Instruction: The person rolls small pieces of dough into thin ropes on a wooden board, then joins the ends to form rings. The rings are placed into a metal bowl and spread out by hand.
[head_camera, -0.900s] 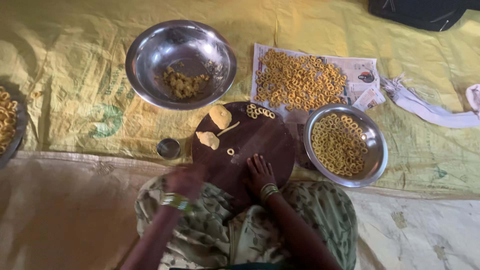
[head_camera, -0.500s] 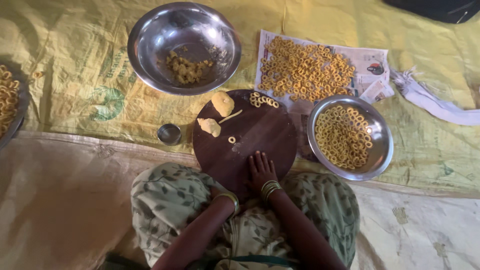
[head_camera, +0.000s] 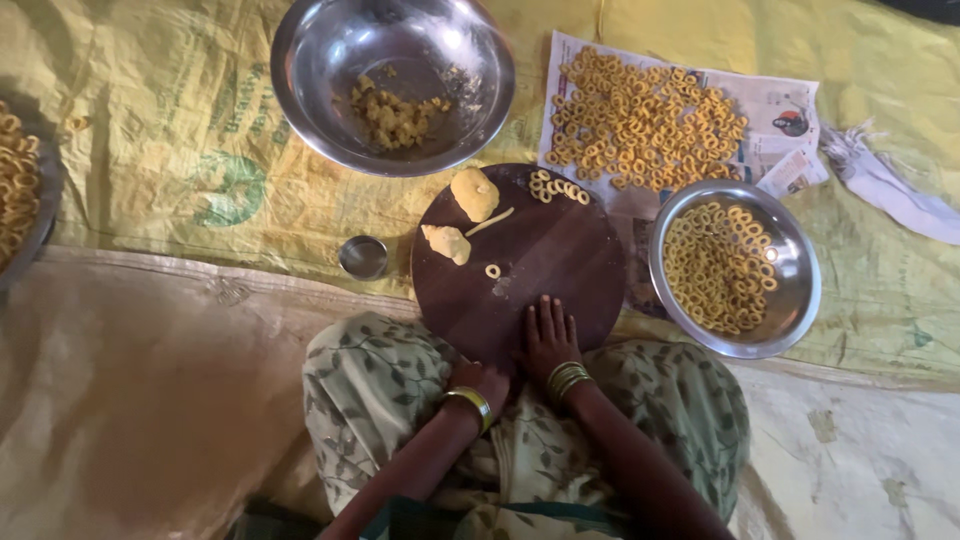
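Two dough lumps (head_camera: 460, 218) sit on the round board (head_camera: 540, 270). Right hand (head_camera: 550, 338) lies flat, fingers spread; left hand (head_camera: 484, 380) grips the board's edge.

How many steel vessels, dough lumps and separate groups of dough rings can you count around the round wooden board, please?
Steel vessels: 3, the big bowl, the ring-filled bowl and the small cup.
Dough lumps on the board: 2, one above the other.
Ring groups: 5, on the newspaper, in the ring-filled bowl, on the board's top edge, a single ring, and at the left edge.
Total: 10.
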